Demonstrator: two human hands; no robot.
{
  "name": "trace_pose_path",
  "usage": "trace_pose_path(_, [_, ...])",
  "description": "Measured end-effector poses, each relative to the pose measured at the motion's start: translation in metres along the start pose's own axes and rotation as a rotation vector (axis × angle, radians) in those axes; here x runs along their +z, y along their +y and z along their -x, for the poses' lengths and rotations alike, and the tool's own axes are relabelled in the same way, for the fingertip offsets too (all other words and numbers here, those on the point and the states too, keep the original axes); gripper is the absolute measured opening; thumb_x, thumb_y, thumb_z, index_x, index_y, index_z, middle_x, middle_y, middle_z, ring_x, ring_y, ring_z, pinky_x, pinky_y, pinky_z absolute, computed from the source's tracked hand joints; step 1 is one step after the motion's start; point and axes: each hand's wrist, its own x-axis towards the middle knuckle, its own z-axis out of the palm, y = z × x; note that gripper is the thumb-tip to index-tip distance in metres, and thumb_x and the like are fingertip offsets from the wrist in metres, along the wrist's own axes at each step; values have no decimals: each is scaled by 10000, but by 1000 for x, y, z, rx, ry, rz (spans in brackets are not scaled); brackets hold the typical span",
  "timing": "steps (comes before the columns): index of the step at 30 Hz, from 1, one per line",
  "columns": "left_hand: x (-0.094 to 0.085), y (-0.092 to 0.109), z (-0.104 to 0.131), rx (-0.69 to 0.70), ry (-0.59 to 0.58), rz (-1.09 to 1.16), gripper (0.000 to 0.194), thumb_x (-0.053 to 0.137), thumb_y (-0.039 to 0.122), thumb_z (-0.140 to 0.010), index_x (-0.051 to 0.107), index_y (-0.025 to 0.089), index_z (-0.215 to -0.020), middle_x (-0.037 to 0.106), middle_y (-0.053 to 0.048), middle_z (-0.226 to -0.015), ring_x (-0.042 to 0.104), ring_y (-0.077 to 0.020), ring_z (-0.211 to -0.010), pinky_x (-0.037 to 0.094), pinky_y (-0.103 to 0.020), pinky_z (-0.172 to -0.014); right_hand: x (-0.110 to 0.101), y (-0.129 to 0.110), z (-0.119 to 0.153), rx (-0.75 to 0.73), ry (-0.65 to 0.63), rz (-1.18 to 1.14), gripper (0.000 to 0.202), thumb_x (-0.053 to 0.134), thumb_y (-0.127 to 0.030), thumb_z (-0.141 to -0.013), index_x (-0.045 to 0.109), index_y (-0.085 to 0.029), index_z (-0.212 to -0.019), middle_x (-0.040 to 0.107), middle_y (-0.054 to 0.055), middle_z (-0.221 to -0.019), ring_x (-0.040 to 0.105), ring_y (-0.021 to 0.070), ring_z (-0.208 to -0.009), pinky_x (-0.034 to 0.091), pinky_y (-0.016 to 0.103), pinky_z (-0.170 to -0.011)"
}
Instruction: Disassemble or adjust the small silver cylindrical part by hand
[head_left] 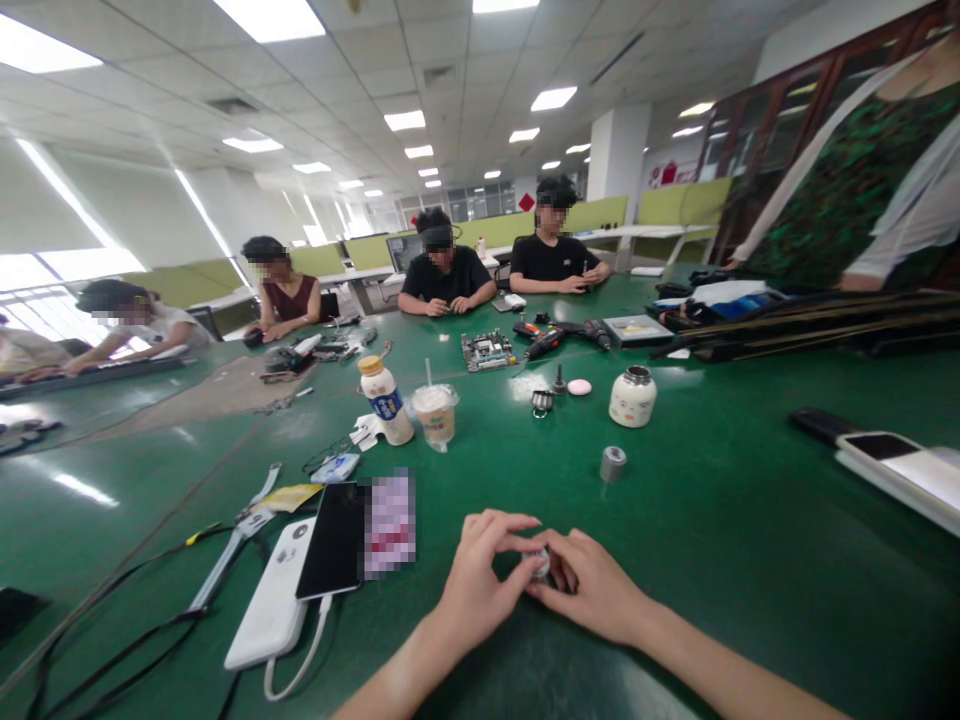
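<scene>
Close to the table's near side, my left hand [487,565] and my right hand [589,585] meet fingertip to fingertip. Between them is a small, pale, shiny round piece [537,565], mostly covered by the fingers; its kind cannot be made out. Both hands are closed on it, thumbs low and fingers curled over. Beyond the hands stands a small grey metallic cylinder [613,464]. Farther off is a cream thermos bottle [632,398] with its mouth uncovered. To its left lie a pink disc [579,387], a dark stepped part [559,380] and a small metal strainer-like part [541,403].
On the left are a phone [330,540] on a white power bank [271,600], cables, a drink bottle [385,402] and a plastic cup [435,415]. A circuit board [489,351] and power drill [562,336] lie farther back. Several people surround the green table [720,480].
</scene>
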Motion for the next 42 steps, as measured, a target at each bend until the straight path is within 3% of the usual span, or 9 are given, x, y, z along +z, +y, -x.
trace_pose_path(6, [-5,8,2,13,-25,65,579,570,57,-715,533,244,-1262,615,-82,-1237,494,-282,-1188,402,-443,-1004,-2,-1,-1,-2,-15,-6,179,623,-375,-878,567,-221,-951,599,-45,-684,542,163,-653,359,270,-647])
trace_pose_path(12, [1,6,0,-67,26,-56,430,685,173,-804,549,275,-1199,747,-29,-937,563,-281,-1008,419,-439,-886,-2,-2,0,14,-18,-10,183,612,-395,-880,575,-233,-957,603,-40,-685,545,166,-665,357,267,-640])
trace_pose_path(16, [1,4,-1,-45,68,-58,427,706,170,-814,531,271,-1190,775,5,-886,603,-256,-982,396,-407,-886,-3,-2,0,14,-15,-23,191,630,-384,-872,581,-234,-980,611,-39,-694,548,167,-670,360,269,-650])
trace_pose_path(21, [-3,-19,-7,-131,192,-114,384,687,209,-849,508,254,-1185,779,-8,-943,629,-248,-995,378,-419,-923,-4,-5,0,17,-24,-20,206,645,-394,-864,579,-235,-977,613,-46,-710,542,159,-664,361,272,-668])
trace_pose_path(26, [-2,-51,-8,-206,131,-167,411,707,169,-806,537,240,-1174,788,-10,-890,648,-262,-939,401,-432,-873,-6,-6,-1,33,-32,-14,219,636,-413,-869,586,-245,-1001,616,-45,-701,544,160,-666,362,269,-667])
trace_pose_path(30, [0,-58,-6,-201,112,-173,451,762,205,-765,572,257,-1171,790,-16,-932,632,-287,-999,388,-451,-880,-6,-7,-1,38,-39,-6,222,632,-419,-871,590,-244,-1001,620,-40,-700,549,164,-669,368,271,-668])
trace_pose_path(35, [-2,-47,-8,-180,152,-159,409,755,222,-788,577,247,-1155,795,-7,-865,645,-275,-969,386,-446,-894,-7,-7,-1,43,-34,-7,206,639,-407,-866,589,-249,-990,615,-43,-694,549,164,-668,372,268,-662])
trace_pose_path(40, [-5,-17,-8,-99,178,-78,232,728,243,-816,635,249,-1029,779,-24,-960,650,-250,-957,403,-409,-899,-5,-4,0,27,-30,1,217,635,-411,-869,581,-234,-983,617,-38,-696,545,164,-664,366,267,-652])
trace_pose_path(42, [-4,-7,-6,-71,155,-22,310,744,225,-798,609,250,-1076,782,-9,-881,650,-249,-940,405,-405,-892,-4,-4,0,18,-32,-1,217,627,-416,-875,580,-234,-984,617,-39,-698,545,163,-661,361,267,-650])
